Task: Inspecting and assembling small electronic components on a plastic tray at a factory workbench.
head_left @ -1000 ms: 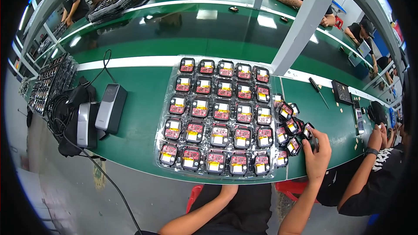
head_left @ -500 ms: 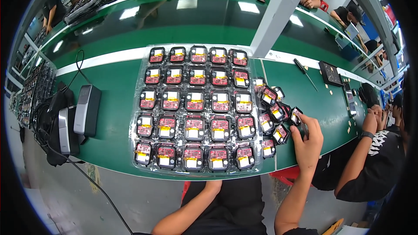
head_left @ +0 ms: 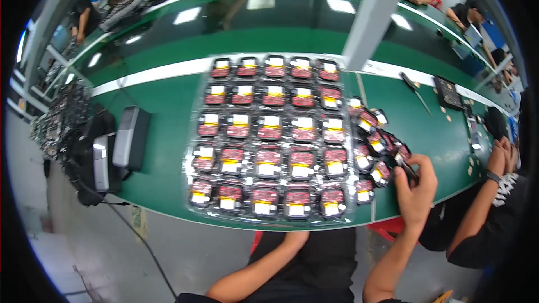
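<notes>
My right hand (head_left: 416,188) is closed at the right edge of a loose pile, thumb and fingers pinching a small black-cased circuit module (head_left: 402,156). A dark strip shows between the fingers; blur hides what it is. Beside it lie several similar loose modules (head_left: 381,174), jumbled, with red boards and yellow-and-white patches. Left of the pile, a clear plastic tray (head_left: 193,160) carries rows of these modules, its visible pockets filled. My left forearm reaches up over my lap to the table's front edge; the left hand (head_left: 297,237) is mostly hidden there, fingers unseen.
At left stand two grey-and-black devices (head_left: 130,137) with cables, beside stacked trays (head_left: 63,115). A screwdriver (head_left: 416,92) and a black box (head_left: 448,92) lie right of a grey post (head_left: 377,17). A co-worker's arm (head_left: 477,207) rests at the far right.
The whole scene has shifted rightward in the picture and is blurred. My right hand still pinches the module at the pile. My left arm keeps its place at the table's edge.
</notes>
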A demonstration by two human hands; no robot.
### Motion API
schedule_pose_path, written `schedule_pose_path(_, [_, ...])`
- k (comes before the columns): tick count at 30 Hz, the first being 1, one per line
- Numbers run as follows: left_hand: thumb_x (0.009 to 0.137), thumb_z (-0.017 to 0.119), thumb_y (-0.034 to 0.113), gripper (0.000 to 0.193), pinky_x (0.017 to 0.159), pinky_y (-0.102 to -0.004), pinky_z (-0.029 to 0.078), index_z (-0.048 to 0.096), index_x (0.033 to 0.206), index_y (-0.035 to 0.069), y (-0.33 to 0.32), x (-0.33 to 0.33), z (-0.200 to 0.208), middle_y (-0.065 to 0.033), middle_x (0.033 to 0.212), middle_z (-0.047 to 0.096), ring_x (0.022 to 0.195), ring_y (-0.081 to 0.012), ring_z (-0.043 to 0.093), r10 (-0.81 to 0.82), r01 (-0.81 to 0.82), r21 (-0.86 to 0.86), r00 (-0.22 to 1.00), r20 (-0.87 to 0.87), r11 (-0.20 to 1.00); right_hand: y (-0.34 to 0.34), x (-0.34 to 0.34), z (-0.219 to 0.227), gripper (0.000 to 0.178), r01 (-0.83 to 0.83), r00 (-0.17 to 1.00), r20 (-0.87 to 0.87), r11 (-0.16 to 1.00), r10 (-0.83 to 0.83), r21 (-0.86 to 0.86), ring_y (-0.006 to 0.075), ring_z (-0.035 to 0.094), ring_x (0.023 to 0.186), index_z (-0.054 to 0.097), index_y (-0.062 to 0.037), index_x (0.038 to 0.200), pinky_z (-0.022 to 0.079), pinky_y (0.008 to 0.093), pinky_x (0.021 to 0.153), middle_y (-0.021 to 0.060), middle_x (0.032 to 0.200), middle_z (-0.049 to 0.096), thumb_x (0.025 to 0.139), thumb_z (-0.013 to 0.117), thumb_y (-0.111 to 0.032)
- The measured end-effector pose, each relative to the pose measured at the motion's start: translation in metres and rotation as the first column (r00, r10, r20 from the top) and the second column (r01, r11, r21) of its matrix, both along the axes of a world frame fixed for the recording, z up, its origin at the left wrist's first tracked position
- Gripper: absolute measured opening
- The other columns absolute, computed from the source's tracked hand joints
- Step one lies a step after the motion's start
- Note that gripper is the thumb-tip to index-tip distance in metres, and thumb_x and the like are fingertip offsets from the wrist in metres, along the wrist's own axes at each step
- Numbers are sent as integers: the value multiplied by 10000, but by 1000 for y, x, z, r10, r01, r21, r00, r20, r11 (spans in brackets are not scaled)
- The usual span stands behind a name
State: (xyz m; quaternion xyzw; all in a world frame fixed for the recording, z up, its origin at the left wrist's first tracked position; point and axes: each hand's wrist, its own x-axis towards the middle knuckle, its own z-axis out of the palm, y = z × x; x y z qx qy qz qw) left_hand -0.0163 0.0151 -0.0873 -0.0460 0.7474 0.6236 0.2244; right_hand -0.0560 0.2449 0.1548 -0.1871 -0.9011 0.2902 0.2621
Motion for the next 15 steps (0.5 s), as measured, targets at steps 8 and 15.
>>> schedule_pose_path(8, [1000,537,135,360,1056,-395,422,529,1324,-21,13,-7,13,-140,1325,564,1228,-246,504,94,-86,191,995,-36,978,15,14,-11,165,8,1000,-24,996,-10,-85,53,362,641,515,-14,995,248,230,516,8,935,541,892,638,26])
schedule_pose_path(15, [1009,543,167,392,1065,-392,416,520,1349,-27,19,-8,-18,-152,1357,553,1233,-245,510,77,-53,132,980,-185,990,17,9,-17,182,-26,999,-24,993,24,-111,54,302,641,455,-26,925,220,234,513,15,975,551,900,625,35])
